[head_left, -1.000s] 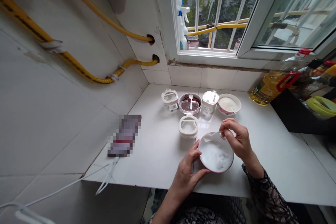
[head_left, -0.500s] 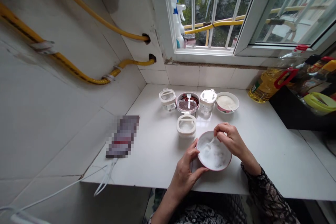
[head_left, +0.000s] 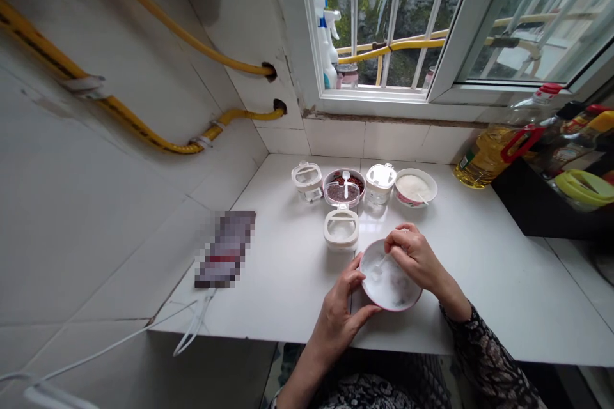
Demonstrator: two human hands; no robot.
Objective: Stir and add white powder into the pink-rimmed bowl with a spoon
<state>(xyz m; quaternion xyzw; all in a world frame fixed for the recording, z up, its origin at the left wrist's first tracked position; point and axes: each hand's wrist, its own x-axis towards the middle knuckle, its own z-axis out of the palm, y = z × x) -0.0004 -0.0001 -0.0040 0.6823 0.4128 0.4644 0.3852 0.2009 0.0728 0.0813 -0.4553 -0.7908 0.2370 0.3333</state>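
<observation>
The right hand point(head_left: 416, 262) pinches a small white plastic spoon point(head_left: 378, 267), its fingers point(head_left: 399, 241) drawn together on the handle, with the bowl of the spoon down in a fine white powder point(head_left: 392, 289). That powder fills the base of a shallow white bowl with a pink rim point(head_left: 394, 310), which sits on the white surface point(head_left: 268, 287) right under both hands. The left hand point(head_left: 336, 314) steadies the bowl from the near side, its thumb on the rim and its fingers spread apart beneath the outer wall.

Just beyond the fingers, near the bowl's far edge, stands a clear seasoning box with a white frame lid point(head_left: 340, 229); its contents are pale, but it is hard to tell what they are. Farther out along the wall is a row: a clear lidded box point(head_left: 307, 180), a round bowl of dark red grains point(head_left: 344, 180) with a white spoon and a clear lid propped across it, a white-lidded jar point(head_left: 381, 182), and a small bowl of white powder point(head_left: 415, 186) holding a spoon. Well to the right of the fingers stands a bottle of yellow cooking oil point(head_left: 487, 156) with a red handle.

Compared with half a second earlier, the right hand sits farther left over the bowl and covers more of the spoon's handle, while the bowl stays in nearly the same spot.
</observation>
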